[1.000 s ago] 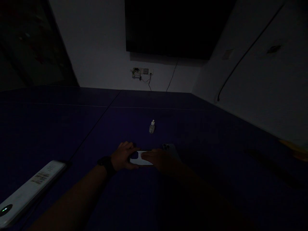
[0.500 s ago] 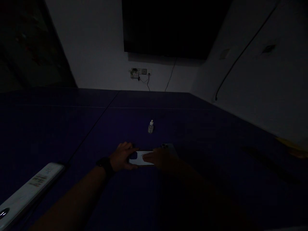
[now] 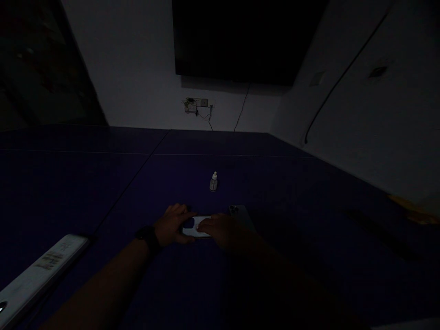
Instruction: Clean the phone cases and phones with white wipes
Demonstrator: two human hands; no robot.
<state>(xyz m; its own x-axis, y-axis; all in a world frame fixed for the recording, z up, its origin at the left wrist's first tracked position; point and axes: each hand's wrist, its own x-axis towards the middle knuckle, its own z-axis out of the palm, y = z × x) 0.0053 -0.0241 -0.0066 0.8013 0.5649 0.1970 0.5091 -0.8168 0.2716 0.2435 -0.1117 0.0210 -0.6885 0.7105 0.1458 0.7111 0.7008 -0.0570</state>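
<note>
A pale phone case (image 3: 189,232) with a dark camera cutout lies flat on the dark purple surface. My left hand (image 3: 171,224), with a black watch on the wrist, grips its left end, thumb and fingers along opposite long edges. Over its right part lies my right hand (image 3: 222,229), fingers together and fingertips against the back. A small whitish spot shows at those fingertips; what it is I cannot make out. Just right of this hand is a phone (image 3: 242,214) with its camera lenses up, partly covered by my forearm. Beyond the case stands a small dropper bottle (image 3: 213,184).
A white power strip or similar long bar (image 3: 44,268) lies at the left. A dark seam crosses the purple surface. On the far wall hang a large black screen (image 3: 247,41) and sockets with cables (image 3: 197,104). Something yellow (image 3: 412,210) lies at the right edge.
My right hand has slid left along the case toward the cutout, and its fingers are more bent. My left hand keeps its grip. The whole view has shifted slightly.
</note>
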